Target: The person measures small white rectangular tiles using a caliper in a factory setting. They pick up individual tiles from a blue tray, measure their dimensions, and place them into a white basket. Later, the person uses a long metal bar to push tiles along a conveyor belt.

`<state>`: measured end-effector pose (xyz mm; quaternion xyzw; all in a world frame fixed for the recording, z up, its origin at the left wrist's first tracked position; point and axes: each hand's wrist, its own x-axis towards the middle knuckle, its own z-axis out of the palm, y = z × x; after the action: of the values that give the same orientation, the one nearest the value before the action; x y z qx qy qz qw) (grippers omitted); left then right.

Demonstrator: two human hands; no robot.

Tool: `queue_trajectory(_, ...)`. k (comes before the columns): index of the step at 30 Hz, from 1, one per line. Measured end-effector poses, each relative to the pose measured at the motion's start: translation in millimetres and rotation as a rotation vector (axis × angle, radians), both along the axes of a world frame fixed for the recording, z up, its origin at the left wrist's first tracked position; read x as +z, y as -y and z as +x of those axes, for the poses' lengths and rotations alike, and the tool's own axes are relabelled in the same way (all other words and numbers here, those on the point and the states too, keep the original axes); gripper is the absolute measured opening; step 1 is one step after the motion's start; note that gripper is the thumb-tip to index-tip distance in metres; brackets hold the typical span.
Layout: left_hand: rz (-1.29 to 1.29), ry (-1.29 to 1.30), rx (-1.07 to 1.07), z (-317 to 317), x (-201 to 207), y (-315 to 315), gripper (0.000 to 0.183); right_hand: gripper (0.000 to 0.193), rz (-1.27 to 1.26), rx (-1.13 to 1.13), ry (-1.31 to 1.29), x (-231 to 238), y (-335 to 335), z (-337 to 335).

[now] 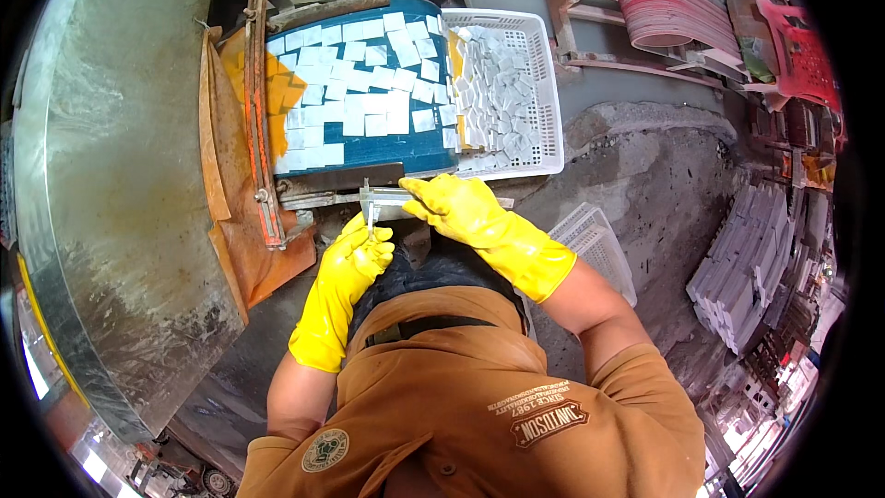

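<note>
Overhead, a blue conveyor belt (369, 152) carries rows of small white tiles (355, 83) toward a white slotted basket (544, 83) at its right edge, heaped with the same tiles. Below the belt's near edge, the right hand (456, 203) in a yellow glove rests flat, fingers apart, on a grey metal bar (392, 198); the left hand (364, 244) pinches a thin metal piece (371, 219).

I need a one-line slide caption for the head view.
Yellow-gloved hands at a metal bracket below a tile-covered blue belt.
</note>
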<state>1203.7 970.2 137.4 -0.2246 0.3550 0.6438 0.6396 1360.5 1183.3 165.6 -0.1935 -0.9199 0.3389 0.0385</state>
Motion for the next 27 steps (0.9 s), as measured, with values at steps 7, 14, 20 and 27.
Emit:
queue_trajectory(7,-0.080,0.114,-0.081,-6.8,0.9,-3.8,0.050,0.042,-0.022,0.040,0.066,4.1,-3.6,-2.5)
queue_trajectory(14,-0.013,-0.180,-0.229,0.6,21.9,-6.4,0.050,0.041,-0.028,0.074,0.098,5.1,-7.0,-6.4)
queue_trajectory(20,-0.019,-0.226,-0.253,-1.7,20.5,-4.4,0.046,0.041,-0.036,0.088,0.100,5.3,-8.2,-8.3)
queue_trajectory(27,-0.029,-0.216,-0.262,-4.5,27.1,-6.9,0.042,0.041,-0.018,0.091,0.063,2.2,-7.6,-9.7)
